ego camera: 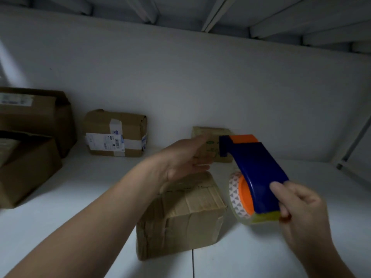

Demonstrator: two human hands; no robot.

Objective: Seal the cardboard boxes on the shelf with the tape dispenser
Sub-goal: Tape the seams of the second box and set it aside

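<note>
On the white shelf (70, 227) the box (186, 215) is seen just below the left grip (184, 159), spread flat and empty; the dispenser (259, 173), clasped by the right grip (301, 211), is pointed wallward just right of it.

small box (214, 131): partly hidden behind your left hand (184, 157) and the tape dispenser (259, 173)
left boxes (30, 167): cut off by frame edge
label (106, 142): print unreadable
</note>
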